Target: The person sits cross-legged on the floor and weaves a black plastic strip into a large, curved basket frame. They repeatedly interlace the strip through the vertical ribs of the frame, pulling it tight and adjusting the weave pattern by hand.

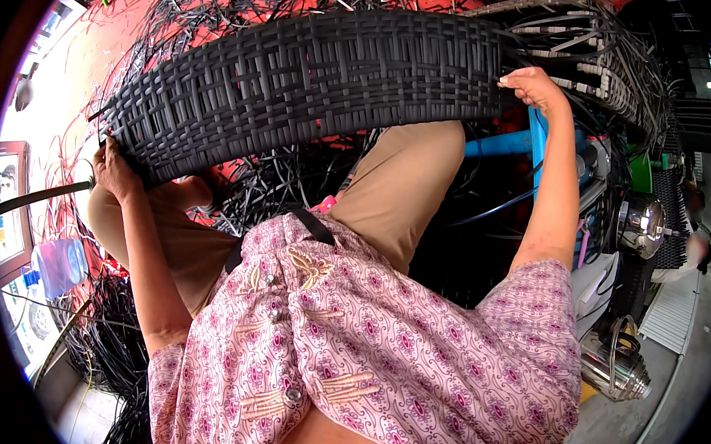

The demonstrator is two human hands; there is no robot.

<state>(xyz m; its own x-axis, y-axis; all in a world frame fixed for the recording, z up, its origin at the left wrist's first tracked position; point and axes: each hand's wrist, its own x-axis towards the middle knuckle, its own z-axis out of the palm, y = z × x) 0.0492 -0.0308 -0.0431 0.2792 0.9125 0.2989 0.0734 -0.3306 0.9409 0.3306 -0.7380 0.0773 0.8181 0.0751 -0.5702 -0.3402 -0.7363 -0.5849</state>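
A long, curved black woven panel [299,84], made of flat plastic-looking strips, stretches across in front of me above my knees. Its lower left corner is gripped by my left hand [118,173], with the fingers closed at the edge. At the opposite end, my right hand [538,91] pinches the panel's right edge between thumb and fingers, the arm raised. Open gaps show between strips along the weave. A loose black strip [44,196] runs off to the left near my left hand.
Tangled black strips [280,185] cover the red floor mat [131,25]. Grey and black woven work [601,74] with loose ends is piled at far right. A blue frame [537,148] stands under my right arm. A metal flask [619,364] and a clear bottle [60,267] stand at the sides.
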